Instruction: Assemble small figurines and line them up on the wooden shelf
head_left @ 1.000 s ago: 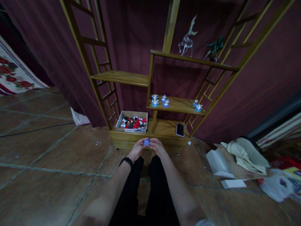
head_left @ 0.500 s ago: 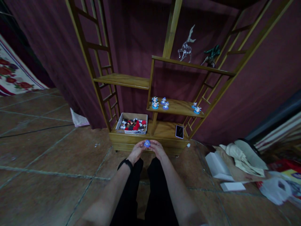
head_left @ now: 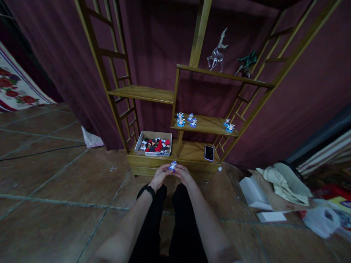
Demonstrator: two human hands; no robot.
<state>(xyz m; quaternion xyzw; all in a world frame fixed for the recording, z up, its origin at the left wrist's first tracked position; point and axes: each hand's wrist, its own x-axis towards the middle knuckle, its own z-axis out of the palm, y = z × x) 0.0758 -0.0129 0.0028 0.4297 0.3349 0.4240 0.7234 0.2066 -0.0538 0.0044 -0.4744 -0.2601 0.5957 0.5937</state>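
A small purple-&-white figurine (head_left: 172, 166) stands upright btwn the fingertips of 2 bare hands, in front of the drawer front of a wooden shelf unit (head_left: 145, 165). The left hand (head_left: 161, 173), w/ a dark band (head_left: 148, 190) at its wrist, pinches 1 side; the right hand (head_left: 183, 173) closes on the other. Exact thumb placement is too small to tell.

The piece is prob. light, stiff & hard, maybe a bit slick; its raised top looks like the part most apt to chip. Best hold, by judgement: the wide purple base, 2 opposite sides, w/ light pressure.

On the mid shelf (head_left: 211, 123), 4 similar pieces (head_left: 193, 123) cluster near the left end & 2 more (head_left: 230, 128) sit at the right. Below, an open box (head_left: 157, 153) of red, black & white items is at left, w/ a phone (head_left: 209, 153) lying flat at right. Up top: a glass deer (head_left: 216, 57) & a dark-green ornament (head_left: 248, 60).
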